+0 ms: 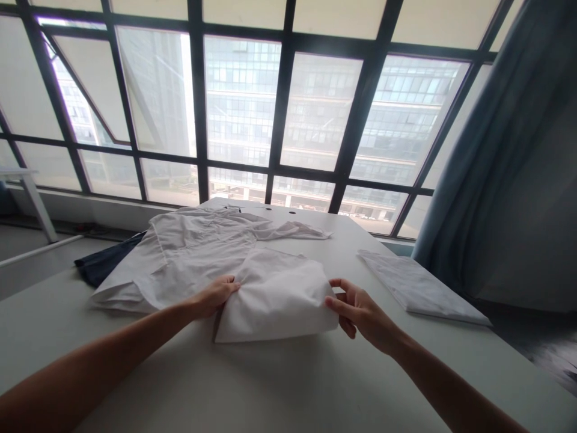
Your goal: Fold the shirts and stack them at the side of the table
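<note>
A folded white garment (274, 297) lies on the white table (270, 385) in front of me. My left hand (215, 296) grips its left edge, fingers closed on the cloth. My right hand (358, 310) pinches the garment's right edge between thumb and fingers. Behind the folded piece, a pile of loose white shirts (193, 249) spreads across the table towards the window.
A flat folded white cloth (419, 285) lies at the table's right. A dark blue garment (108, 261) hangs off the left edge. A blue curtain (500, 162) hangs on the right, and large windows (279, 108) stand behind the table.
</note>
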The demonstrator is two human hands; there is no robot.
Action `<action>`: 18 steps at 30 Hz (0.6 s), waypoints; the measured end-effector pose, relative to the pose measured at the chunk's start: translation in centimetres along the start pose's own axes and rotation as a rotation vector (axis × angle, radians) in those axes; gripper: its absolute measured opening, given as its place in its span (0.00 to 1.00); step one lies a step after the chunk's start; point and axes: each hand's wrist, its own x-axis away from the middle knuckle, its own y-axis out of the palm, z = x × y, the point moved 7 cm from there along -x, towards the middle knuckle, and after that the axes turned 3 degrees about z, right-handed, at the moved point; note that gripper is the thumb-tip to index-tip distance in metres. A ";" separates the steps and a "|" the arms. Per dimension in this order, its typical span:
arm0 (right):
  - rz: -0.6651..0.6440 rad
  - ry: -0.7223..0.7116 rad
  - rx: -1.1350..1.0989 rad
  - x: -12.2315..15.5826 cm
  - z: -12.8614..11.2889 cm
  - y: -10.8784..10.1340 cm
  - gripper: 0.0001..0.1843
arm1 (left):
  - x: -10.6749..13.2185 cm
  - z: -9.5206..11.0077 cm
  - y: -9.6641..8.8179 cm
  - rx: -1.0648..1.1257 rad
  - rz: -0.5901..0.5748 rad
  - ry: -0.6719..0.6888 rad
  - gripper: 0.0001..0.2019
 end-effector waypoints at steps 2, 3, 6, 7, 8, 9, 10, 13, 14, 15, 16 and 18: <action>-0.028 -0.016 0.135 0.7 0.1 0.2 0.40 | 0.2 0.2 0.1 -0.028 0.026 -0.012 0.17; -0.036 -0.022 0.223 1.1 0.2 0.2 0.41 | 0.4 0.3 0.1 -0.034 0.028 -0.007 0.16; -0.050 -0.045 0.418 2.2 0.9 0.1 0.43 | 0.4 0.5 0.3 -0.025 0.013 0.008 0.15; -0.060 -0.046 0.431 2.4 1.2 0.1 0.43 | 0.4 0.4 0.3 -0.023 0.012 0.008 0.15; -0.068 -0.032 0.420 2.5 1.7 0.1 0.44 | 0.3 0.3 0.2 -0.022 0.011 0.006 0.16; -0.069 -0.004 0.392 2.6 2.4 0.0 0.44 | 0.2 0.2 0.1 -0.022 0.011 0.002 0.17; -0.059 0.035 0.356 2.5 3.1 0.0 0.45 | 0.0 0.1 0.1 -0.021 0.012 -0.001 0.17; -0.013 0.164 0.298 2.3 5.1 0.0 0.45 | -0.3 0.0 0.0 -0.011 0.003 0.017 0.18; 0.005 0.173 0.313 2.2 5.3 0.1 0.42 | -0.3 0.0 0.0 -0.007 0.000 0.026 0.18; 0.025 0.162 0.346 2.2 5.3 0.1 0.38 | -0.3 0.0 0.0 -0.004 -0.002 0.033 0.18; 0.042 0.148 0.390 2.2 5.2 0.1 0.32 | -0.4 0.0 0.0 -0.003 -0.003 0.039 0.17; 0.021 0.152 0.461 2.1 4.9 0.1 0.27 | -0.3 -0.1 0.1 0.000 -0.008 0.041 0.17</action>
